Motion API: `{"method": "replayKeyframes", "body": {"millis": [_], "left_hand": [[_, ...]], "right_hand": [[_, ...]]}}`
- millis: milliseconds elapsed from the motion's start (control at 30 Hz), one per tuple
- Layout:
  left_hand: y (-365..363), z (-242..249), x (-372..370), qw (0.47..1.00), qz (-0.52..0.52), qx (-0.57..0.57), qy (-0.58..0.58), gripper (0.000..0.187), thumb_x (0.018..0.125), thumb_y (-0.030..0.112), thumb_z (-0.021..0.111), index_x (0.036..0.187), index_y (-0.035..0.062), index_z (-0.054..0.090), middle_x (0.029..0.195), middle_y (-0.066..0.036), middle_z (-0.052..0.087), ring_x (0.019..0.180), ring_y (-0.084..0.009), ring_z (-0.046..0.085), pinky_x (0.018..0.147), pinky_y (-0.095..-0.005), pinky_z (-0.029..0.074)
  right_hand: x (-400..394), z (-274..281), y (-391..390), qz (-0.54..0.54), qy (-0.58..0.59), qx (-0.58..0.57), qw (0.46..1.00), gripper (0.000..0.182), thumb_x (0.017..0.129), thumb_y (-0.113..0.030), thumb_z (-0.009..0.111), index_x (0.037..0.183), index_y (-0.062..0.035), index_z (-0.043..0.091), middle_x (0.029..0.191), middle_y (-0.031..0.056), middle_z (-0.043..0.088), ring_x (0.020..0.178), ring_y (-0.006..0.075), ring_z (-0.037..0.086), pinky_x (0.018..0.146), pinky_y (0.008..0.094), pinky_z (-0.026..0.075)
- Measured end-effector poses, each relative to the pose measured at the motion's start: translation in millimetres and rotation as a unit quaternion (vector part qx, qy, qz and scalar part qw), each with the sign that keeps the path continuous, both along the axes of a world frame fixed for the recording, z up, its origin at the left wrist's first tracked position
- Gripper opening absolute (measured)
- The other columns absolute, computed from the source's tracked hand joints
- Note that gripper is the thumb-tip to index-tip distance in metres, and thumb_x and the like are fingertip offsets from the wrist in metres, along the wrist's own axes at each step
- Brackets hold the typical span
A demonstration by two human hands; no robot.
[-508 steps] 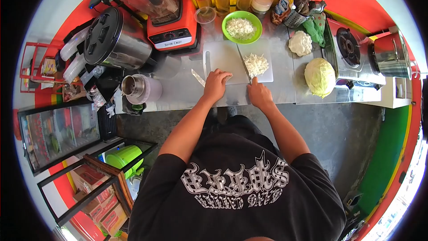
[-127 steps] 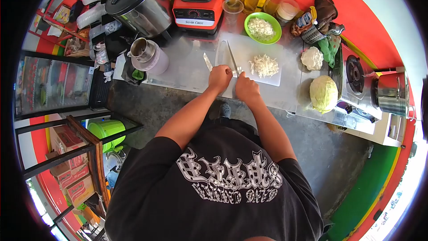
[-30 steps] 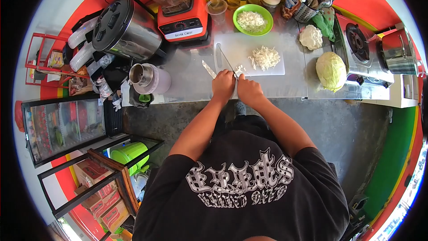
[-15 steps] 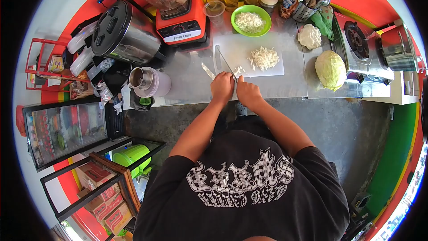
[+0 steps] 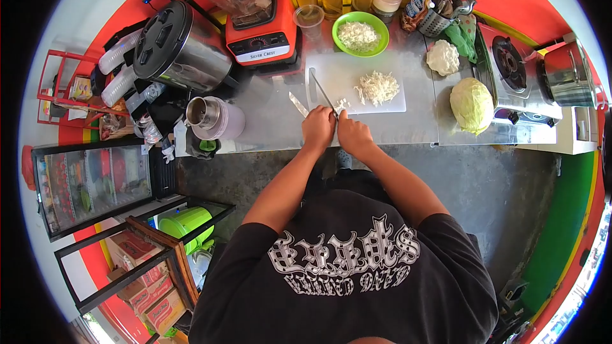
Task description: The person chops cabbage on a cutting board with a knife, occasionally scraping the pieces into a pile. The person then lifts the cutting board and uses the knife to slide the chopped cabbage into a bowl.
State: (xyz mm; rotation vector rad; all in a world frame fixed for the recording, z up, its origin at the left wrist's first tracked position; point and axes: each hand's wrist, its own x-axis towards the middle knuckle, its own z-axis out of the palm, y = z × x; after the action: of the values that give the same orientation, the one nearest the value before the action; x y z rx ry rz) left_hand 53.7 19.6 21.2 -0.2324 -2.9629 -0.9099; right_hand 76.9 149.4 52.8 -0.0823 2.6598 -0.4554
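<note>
My right hand grips a long knife whose blade angles up and left over the white cutting board. My left hand sits right beside it at the board's near edge. Its fingers are curled down on a small piece of cabbage, mostly hidden under them. A pile of shredded cabbage lies on the board's right half. A green bowl behind the board holds more shreds.
A second knife lies on the steel counter left of the board. A whole cabbage and a cabbage chunk sit to the right, by a gas stove. A blender, a large steel pot, a metal cup and bottles stand along the back.
Both hands stay together at the board's near edge. The knife blade shifts only slightly over the last second. Earlier the right hand held the knife by the shredded pile, further right.
</note>
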Motion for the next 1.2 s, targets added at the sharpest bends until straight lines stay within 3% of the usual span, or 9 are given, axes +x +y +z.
{"method": "replayKeyframes", "body": {"millis": [300,400,467,600,700,900,1100,1200], "left_hand": [[-12,-2,4,0.998,0.006,0.058,-0.009,0.015,0.088,0.012,0.064,0.098,0.0078,0.074,0.096,-0.013,0.07,0.089,-0.0338,0.068,0.076,-0.0435,0.054],[-28,-7,0,0.992,0.022,0.119,0.033,0.018,0.087,0.006,0.065,0.102,0.0046,0.074,0.098,-0.014,0.071,0.086,-0.0337,0.068,0.076,-0.0412,0.055],[-41,-1,-3,0.988,0.017,0.13,0.085,0.02,0.087,0.002,0.063,0.104,0.0027,0.073,0.097,-0.014,0.071,0.085,-0.0328,0.068,0.074,-0.0401,0.056],[-58,17,-2,0.995,0.028,0.079,0.047,0.028,0.084,0.0,0.064,0.111,0.0055,0.069,0.109,-0.012,0.066,0.108,-0.0343,0.059,0.094,-0.0425,0.05],[-62,13,1,0.995,0.043,0.088,0.012,0.033,0.082,-0.001,0.064,0.114,0.0079,0.066,0.118,-0.012,0.063,0.116,-0.0363,0.054,0.101,-0.044,0.045],[-72,1,8,0.997,0.049,0.041,0.035,0.042,0.083,-0.001,0.064,0.123,0.0109,0.064,0.133,-0.012,0.055,0.121,-0.0378,0.049,0.103,-0.0456,0.043],[-75,-10,-8,0.993,0.097,0.048,0.043,0.05,0.084,0.0,0.066,0.132,0.0117,0.059,0.138,-0.013,0.053,0.122,-0.0381,0.049,0.107,-0.0457,0.04],[-73,-9,-21,0.992,0.1,0.075,0.033,0.053,0.083,0.0,0.068,0.133,0.0115,0.057,0.135,-0.013,0.054,0.122,-0.0375,0.049,0.107,-0.0456,0.04]], "right_hand": [[-9,4,29,-0.046,0.057,-0.028,0.997,0.027,0.098,-0.02,0.054,0.112,0.0024,0.047,0.09,0.0274,0.071,0.087,0.0455,0.071,0.074,0.0526,0.059],[-3,8,37,-0.029,0.039,-0.079,0.996,0.032,0.1,-0.029,0.054,0.112,-0.0005,0.046,0.092,0.03,0.069,0.089,0.0515,0.067,0.079,0.0599,0.052],[2,7,41,0.0,0.022,-0.077,0.997,0.032,0.1,-0.03,0.055,0.113,-0.0011,0.047,0.091,0.0301,0.069,0.089,0.0518,0.066,0.079,0.0604,0.051],[11,3,49,0.052,-0.013,-0.055,0.997,0.034,0.1,-0.031,0.054,0.117,-0.0024,0.048,0.096,0.0293,0.069,0.092,0.0503,0.067,0.082,0.0603,0.052],[14,8,61,0.024,-0.001,-0.054,0.998,0.034,0.099,-0.032,0.054,0.117,-0.0031,0.049,0.095,0.029,0.069,0.093,0.0507,0.066,0.083,0.0599,0.052],[9,3,78,-0.076,0.038,-0.065,0.994,0.034,0.099,-0.033,0.058,0.115,-0.0037,0.049,0.093,0.0311,0.068,0.091,0.0528,0.064,0.08,0.061,0.05],[14,3,82,0.004,0.002,-0.077,0.997,0.034,0.098,-0.034,0.057,0.117,-0.0057,0.051,0.098,0.0303,0.068,0.097,0.0499,0.065,0.085,0.0595,0.05],[17,-4,91,-0.042,0.02,-0.069,0.997,0.035,0.098,-0.035,0.058,0.116,-0.0056,0.052,0.098,0.0296,0.068,0.095,0.0502,0.065,0.084,0.0594,0.05]]}}
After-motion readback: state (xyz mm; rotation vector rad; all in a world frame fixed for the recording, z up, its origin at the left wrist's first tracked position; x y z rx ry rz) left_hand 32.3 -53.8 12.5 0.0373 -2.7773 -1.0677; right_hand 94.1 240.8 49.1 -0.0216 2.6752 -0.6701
